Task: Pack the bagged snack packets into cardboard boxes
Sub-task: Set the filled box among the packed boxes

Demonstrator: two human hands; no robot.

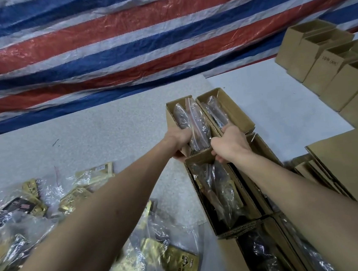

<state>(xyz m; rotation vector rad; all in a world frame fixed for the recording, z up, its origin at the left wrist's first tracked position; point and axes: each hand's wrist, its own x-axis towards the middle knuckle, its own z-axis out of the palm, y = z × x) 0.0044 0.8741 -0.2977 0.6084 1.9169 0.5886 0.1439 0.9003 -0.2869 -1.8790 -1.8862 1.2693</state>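
Observation:
An open cardboard box (170, 116) stands at the far end of a row of filled boxes, with a clear zip bag of dark snack packets (195, 124) inside it. My left hand (179, 140) grips the near left corner of this box, fingers curled over its rim. My right hand (226, 144) grips the near right edge, where the box meets its neighbour box (235, 109), which also holds a bagged packet. More filled boxes (218, 195) run toward me under my right arm. Loose bagged gold and black packets (33, 208) lie on the floor at the left.
Several open cardboard boxes (329, 64) are lined up at the far right. Flat folded cartons (353, 165) are stacked at the right. A red, white and blue striped tarp (119, 42) covers the background. Grey floor (96, 133) stretches behind the packets.

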